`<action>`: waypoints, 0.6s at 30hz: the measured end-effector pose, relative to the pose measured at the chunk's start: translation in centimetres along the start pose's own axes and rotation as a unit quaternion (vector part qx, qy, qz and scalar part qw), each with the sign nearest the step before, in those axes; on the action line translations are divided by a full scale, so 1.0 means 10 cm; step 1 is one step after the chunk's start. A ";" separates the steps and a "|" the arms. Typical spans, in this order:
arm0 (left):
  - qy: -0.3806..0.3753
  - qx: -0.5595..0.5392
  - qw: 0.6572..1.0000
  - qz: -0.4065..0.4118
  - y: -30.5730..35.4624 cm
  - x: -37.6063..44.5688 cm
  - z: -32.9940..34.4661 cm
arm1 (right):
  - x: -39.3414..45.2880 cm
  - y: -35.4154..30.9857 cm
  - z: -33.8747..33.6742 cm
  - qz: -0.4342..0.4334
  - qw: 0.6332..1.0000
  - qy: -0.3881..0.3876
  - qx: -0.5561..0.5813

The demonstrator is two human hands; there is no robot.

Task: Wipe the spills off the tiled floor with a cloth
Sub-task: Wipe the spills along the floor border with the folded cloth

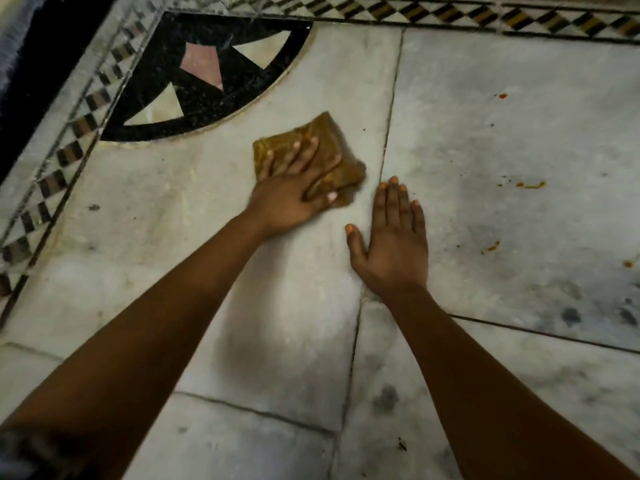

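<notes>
A folded brown cloth [332, 140] lies on the pale marble floor [485, 140] near the middle of the head view. My left hand [294, 188] presses down on it with straight, spread fingers; the hand and cloth look slightly blurred. My right hand [394, 240] rests flat on the floor just right of the cloth, fingers straight, across a tile joint. Orange-red spill spots [530, 185] dot the tile to the right, with more orange-red spots [493, 245] lower down and a small orange-red spot [503, 95] further back.
A black quarter-circle inlay [166, 109] with pink and cream pieces fills the corner at the upper left. A checkered border strip [450, 12] runs along the top and left edges. Dark smudges [571, 317] mark the tiles at lower right.
</notes>
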State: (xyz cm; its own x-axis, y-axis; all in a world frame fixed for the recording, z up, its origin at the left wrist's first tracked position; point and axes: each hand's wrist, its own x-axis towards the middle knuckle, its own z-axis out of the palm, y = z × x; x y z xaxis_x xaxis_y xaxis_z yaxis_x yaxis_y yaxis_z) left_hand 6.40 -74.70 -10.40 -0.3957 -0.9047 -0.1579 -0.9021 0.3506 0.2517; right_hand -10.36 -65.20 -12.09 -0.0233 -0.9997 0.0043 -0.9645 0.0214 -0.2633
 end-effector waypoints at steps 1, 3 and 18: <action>0.004 0.010 1.000 0.006 -0.12 -0.14 -0.01 | 0.00 0.00 0.00 -0.001 1.000 -0.003 0.000; 0.004 0.015 0.999 -0.034 -0.35 -0.14 -0.08 | 0.00 0.01 0.01 0.000 1.000 -0.006 -0.002; -0.011 0.028 0.999 -0.013 -0.09 -0.22 -0.02 | -0.01 -0.01 -0.02 0.006 1.000 -0.020 0.011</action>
State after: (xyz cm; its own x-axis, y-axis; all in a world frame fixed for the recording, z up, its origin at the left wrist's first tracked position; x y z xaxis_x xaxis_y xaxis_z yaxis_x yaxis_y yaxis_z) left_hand 8.08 -73.08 -10.13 -0.3760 -0.9079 -0.1854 -0.9197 0.3412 0.1944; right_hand -10.32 -65.14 -11.83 -0.0247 -0.9990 -0.0380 -0.9580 0.0345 -0.2848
